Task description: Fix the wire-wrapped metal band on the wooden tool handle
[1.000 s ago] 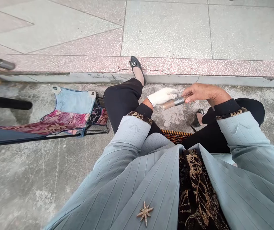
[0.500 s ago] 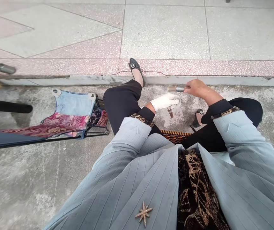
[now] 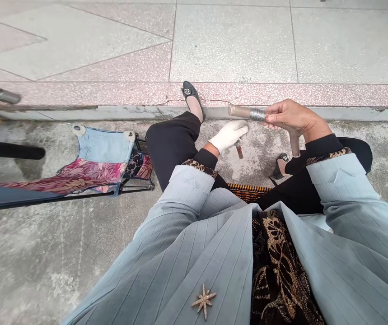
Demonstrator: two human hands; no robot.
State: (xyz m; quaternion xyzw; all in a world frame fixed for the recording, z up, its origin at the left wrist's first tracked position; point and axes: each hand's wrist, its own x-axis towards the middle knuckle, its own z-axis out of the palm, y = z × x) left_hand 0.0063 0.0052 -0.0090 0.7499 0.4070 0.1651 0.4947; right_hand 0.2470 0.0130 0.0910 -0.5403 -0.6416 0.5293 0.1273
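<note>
My right hand (image 3: pixel 290 118), bare, is closed round a wooden handle with a silver metal band (image 3: pixel 248 112). The handle points left, and a greyish part (image 3: pixel 294 143) hangs down below the hand. My left hand (image 3: pixel 229 134) wears a white glove and sits just below and left of the handle. Its fingers curl over a small brown stick-like piece (image 3: pixel 239 149); I cannot make out what that piece is. Both hands hover between my knees in black trousers, above the concrete ground.
A folding stool with a patchwork fabric seat (image 3: pixel 95 158) stands at my left. A black tube (image 3: pixel 11 150) and a grey cylinder (image 3: pixel 6 95) lie at the far left. A tiled step edge (image 3: pixel 112 110) runs across ahead. A woven seat (image 3: pixel 248 192) shows under me.
The handle was held by both hands; my right hand has carried it up and away alone. My gloved left hand let go of it and stays low with the small brown piece.
</note>
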